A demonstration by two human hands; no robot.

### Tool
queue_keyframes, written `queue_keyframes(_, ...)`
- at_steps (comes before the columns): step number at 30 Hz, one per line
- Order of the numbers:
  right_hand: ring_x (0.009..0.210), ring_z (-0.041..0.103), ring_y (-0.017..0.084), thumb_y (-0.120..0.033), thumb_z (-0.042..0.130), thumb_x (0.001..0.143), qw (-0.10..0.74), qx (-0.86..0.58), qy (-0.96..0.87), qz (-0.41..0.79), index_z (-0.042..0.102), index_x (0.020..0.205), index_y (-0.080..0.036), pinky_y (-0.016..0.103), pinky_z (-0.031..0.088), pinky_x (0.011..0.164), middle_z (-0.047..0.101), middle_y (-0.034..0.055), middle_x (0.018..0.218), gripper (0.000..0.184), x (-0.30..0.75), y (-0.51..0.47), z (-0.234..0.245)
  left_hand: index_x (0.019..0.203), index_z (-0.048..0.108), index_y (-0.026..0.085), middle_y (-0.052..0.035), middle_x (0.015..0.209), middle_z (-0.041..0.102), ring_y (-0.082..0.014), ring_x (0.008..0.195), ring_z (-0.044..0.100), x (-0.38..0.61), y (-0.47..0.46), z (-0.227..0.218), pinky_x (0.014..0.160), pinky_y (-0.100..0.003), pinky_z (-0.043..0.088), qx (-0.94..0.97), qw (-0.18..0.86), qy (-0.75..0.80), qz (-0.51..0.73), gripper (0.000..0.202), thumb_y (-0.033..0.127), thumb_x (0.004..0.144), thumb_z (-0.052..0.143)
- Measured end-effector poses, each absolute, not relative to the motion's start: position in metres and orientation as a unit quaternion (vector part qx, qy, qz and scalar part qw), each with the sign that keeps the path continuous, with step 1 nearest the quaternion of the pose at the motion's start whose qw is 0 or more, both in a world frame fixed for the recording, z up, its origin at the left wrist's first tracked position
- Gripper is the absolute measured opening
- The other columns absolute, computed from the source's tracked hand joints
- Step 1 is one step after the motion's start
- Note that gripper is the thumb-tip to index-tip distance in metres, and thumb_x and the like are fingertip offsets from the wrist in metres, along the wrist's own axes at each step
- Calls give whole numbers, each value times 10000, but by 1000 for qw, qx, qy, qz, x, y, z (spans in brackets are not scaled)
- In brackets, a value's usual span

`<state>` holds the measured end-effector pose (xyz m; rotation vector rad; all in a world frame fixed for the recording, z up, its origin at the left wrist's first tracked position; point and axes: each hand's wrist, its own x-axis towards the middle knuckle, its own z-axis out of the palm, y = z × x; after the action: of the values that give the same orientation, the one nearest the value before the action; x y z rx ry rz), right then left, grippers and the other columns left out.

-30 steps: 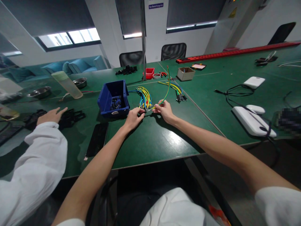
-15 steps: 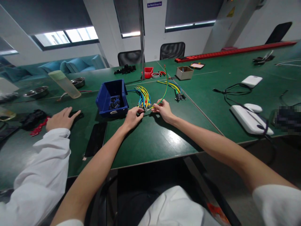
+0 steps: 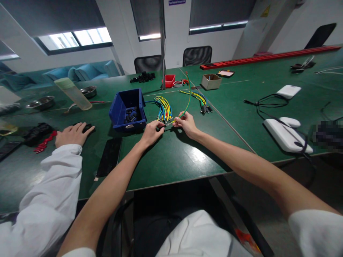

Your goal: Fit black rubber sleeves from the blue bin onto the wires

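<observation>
Neighbour's hand (image 3: 71,135) shifted right; hands (image 3: 187,125) at wire (image 3: 190,92); sign (image 3: 177,2) begins "Raw Material".

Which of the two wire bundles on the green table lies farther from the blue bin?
The bundle on the right, with dark pieces at its near ends; the other bundle lies close beside the blue bin.

A flat green table (image 3: 174,164) bears an open blue plastic bin (image 3: 120,126), thin yellow and blue cables (image 3: 167,104), a rectangular black phone (image 3: 109,157)
</observation>
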<state>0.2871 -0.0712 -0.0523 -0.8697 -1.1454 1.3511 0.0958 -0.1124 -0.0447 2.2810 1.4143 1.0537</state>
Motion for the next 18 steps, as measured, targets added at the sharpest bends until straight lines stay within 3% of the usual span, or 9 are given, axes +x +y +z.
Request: queue_keyframes(18, 573, 654, 140, -333, 735, 623, 554, -365, -494, 562, 434, 854, -223, 275, 550, 549, 575, -55, 692, 395, 287, -74, -51, 890, 650, 173, -38, 841, 656, -157, 777, 602, 95, -112, -47, 705, -283, 477, 782, 127, 491, 362, 149, 246, 798, 559)
